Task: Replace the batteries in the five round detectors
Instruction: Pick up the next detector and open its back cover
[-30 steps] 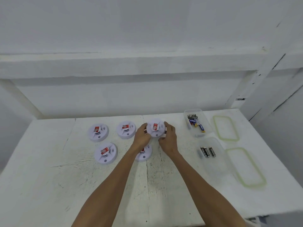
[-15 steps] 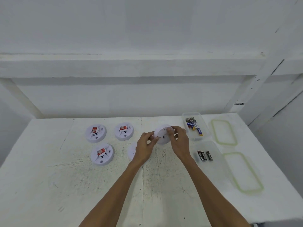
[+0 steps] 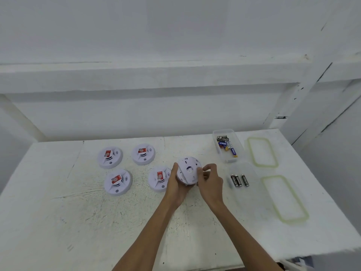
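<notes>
One detector [image 3: 188, 171] in left hand [image 3: 176, 185]

Red labels on detectors [image 3: 117, 181], print on batteries [image 3: 237, 180], nothing legible

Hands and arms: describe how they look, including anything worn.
The left hand and right hand are bare: no gloves, rings or tape show. Both forearms are bare too, with no sleeves, watch or wristband in view down to the picture's lower edge. No markings show on them.
</notes>
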The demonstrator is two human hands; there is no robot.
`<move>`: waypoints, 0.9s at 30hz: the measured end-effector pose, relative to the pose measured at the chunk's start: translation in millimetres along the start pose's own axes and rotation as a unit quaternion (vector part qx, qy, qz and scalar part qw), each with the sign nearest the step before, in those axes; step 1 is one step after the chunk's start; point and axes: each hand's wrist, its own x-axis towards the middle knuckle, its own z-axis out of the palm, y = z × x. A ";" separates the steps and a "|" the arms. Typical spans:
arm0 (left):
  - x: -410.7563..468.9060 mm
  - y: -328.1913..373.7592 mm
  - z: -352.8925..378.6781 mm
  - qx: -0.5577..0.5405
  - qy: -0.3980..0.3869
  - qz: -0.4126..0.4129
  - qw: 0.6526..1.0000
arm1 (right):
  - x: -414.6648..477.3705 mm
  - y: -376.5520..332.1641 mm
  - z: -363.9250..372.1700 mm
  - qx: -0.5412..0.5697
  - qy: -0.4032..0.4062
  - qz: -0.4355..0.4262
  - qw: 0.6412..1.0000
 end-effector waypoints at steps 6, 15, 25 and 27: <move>-9.0 -4.5 -0.5 -0.041 -0.017 -0.023 0.999 | -14.9 -2.6 -6.8 -0.043 -0.009 -0.070 0.997; -18.4 -10.4 1.5 -0.015 -0.027 -0.026 0.999 | -27.3 -9.4 -0.1 -0.075 -0.018 -0.063 0.995; -21.0 -6.9 6.8 0.008 -0.025 -0.026 0.999 | -30.5 -15.6 -1.2 -0.052 -0.001 -0.034 0.998; -21.7 -8.5 6.9 0.013 -0.026 -0.028 0.999 | -30.4 -16.3 -2.1 -0.057 -0.001 -0.030 0.998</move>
